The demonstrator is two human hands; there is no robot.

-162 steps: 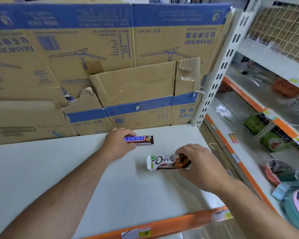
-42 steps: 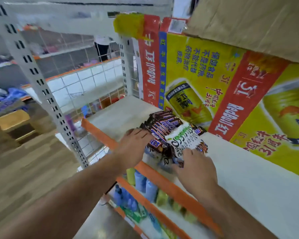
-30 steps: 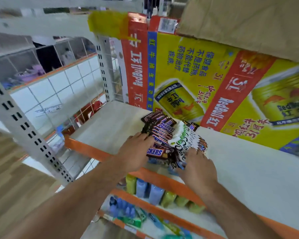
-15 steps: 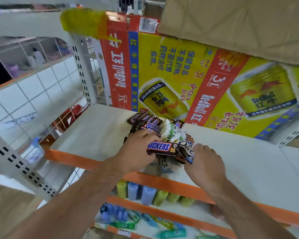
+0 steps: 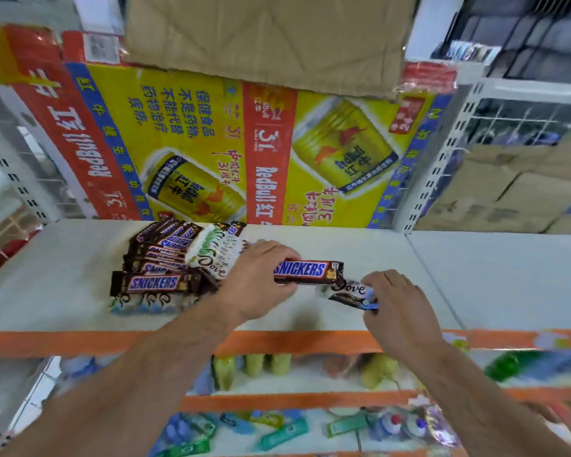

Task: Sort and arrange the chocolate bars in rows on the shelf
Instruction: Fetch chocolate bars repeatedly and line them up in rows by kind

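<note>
A heap of brown Snickers bars (image 5: 159,255) and white Dove bars (image 5: 216,255) lies on the white shelf (image 5: 475,278), left of centre. My left hand (image 5: 261,282) grips one Snickers bar (image 5: 307,271) and holds it just right of the heap, a little above the shelf. Right beside it, my right hand (image 5: 399,301) pinches a single Dove bar (image 5: 351,293) by its right end. The two held bars nearly touch end to end.
A yellow and red RedBull carton (image 5: 211,143) forms the back wall, with plain cardboard (image 5: 261,37) above it. White slotted uprights (image 5: 432,166) flank the bay. An orange price rail (image 5: 80,343) edges the shelf front. Lower shelves hold bottles (image 5: 254,367) and small packets (image 5: 277,430).
Both hands have lifted a bar each out of the heap and carried them to the right. The camera has swung right, so the heap sits further left.
</note>
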